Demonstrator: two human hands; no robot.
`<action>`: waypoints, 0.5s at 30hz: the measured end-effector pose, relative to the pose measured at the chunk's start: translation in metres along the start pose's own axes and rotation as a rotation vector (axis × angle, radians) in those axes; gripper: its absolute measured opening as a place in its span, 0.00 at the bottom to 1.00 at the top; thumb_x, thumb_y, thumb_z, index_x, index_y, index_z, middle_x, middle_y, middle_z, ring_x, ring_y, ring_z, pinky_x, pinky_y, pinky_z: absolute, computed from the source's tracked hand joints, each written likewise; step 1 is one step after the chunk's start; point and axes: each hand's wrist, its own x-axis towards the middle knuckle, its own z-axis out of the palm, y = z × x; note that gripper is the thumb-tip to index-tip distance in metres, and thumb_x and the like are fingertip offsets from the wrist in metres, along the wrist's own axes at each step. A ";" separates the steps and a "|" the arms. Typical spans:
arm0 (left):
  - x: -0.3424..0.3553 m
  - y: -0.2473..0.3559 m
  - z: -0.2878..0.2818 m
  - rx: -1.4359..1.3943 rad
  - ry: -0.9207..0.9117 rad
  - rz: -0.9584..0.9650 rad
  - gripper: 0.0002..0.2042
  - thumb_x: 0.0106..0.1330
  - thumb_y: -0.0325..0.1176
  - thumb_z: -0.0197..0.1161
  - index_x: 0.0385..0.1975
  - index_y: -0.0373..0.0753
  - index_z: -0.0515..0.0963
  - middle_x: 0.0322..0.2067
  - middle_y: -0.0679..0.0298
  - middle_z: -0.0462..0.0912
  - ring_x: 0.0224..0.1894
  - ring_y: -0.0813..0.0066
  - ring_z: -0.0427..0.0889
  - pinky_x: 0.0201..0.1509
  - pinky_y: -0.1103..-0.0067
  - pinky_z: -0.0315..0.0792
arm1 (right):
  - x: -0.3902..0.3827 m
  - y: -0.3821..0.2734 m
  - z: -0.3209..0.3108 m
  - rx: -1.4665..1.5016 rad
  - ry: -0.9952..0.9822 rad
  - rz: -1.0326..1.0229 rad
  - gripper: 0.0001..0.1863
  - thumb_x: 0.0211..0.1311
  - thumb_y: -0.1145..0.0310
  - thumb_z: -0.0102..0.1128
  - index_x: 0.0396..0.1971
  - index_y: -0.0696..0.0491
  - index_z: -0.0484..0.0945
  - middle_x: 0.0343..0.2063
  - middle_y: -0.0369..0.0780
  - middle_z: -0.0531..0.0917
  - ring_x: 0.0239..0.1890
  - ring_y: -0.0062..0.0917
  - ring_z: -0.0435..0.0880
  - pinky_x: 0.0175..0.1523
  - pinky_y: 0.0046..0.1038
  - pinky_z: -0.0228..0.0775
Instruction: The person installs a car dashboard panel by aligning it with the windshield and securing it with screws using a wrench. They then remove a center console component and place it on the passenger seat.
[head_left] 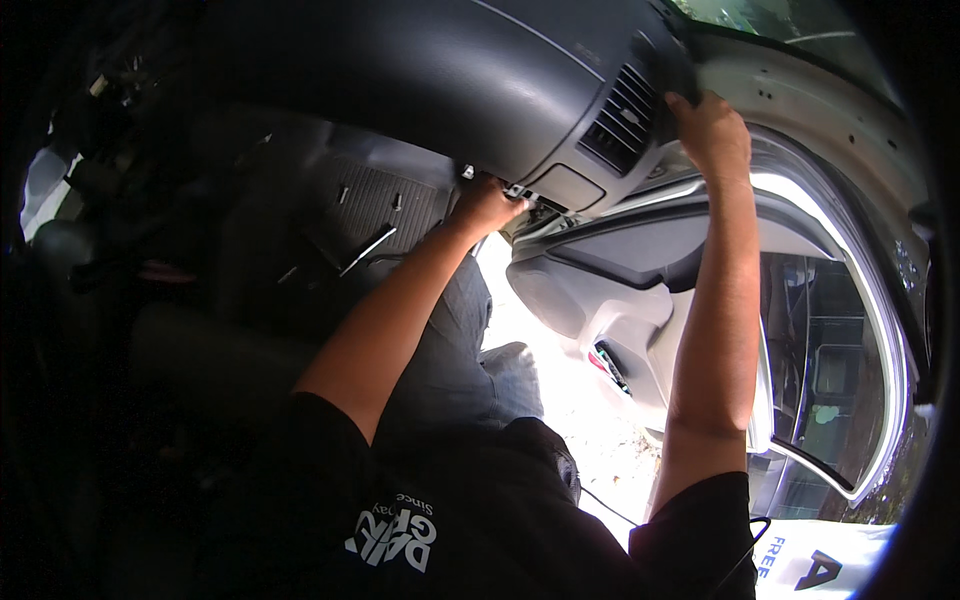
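My left hand [487,208] reaches up to the dashboard’s lower edge, its fingers curled round metal-looking fittings [522,195] below a small square panel [572,188]; some fingertips are hidden. My right hand [712,133] grips the outer end of the black dashboard [420,55], just right of the air vent [622,112], with its fingers bent over the edge. Below the dashboard, a long metal tool [368,248] and a few small metal pieces [398,201] lie on or beside the ribbed floor mat [365,175].
The open car door [560,290] with grey trim stands at the right, small items in its pocket [610,368]. My jeans-covered leg [460,340] is below the left arm. Bright ground [590,440] shows outside. A white printed sheet or bag [850,555] is at lower right.
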 end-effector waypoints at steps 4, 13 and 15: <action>0.005 0.002 -0.004 -0.123 -0.032 -0.008 0.21 0.54 0.30 0.77 0.49 0.37 0.81 0.48 0.50 0.86 0.52 0.46 0.84 0.59 0.62 0.76 | 0.002 -0.004 -0.004 0.004 -0.045 0.006 0.33 0.69 0.39 0.58 0.49 0.59 0.85 0.46 0.55 0.87 0.54 0.50 0.85 0.61 0.45 0.75; -0.001 0.007 -0.002 -0.053 -0.094 -0.147 0.15 0.66 0.37 0.70 0.48 0.35 0.84 0.45 0.46 0.87 0.52 0.45 0.85 0.57 0.62 0.77 | -0.015 -0.016 -0.014 0.113 0.120 -0.060 0.25 0.71 0.49 0.60 0.50 0.57 0.84 0.47 0.52 0.86 0.49 0.49 0.86 0.57 0.44 0.77; -0.001 0.008 -0.002 -0.026 -0.084 -0.131 0.15 0.66 0.37 0.71 0.48 0.35 0.83 0.46 0.48 0.87 0.53 0.46 0.85 0.56 0.62 0.77 | -0.044 -0.009 0.010 0.230 0.565 -0.228 0.19 0.72 0.56 0.60 0.50 0.55 0.82 0.46 0.49 0.85 0.43 0.50 0.87 0.55 0.46 0.79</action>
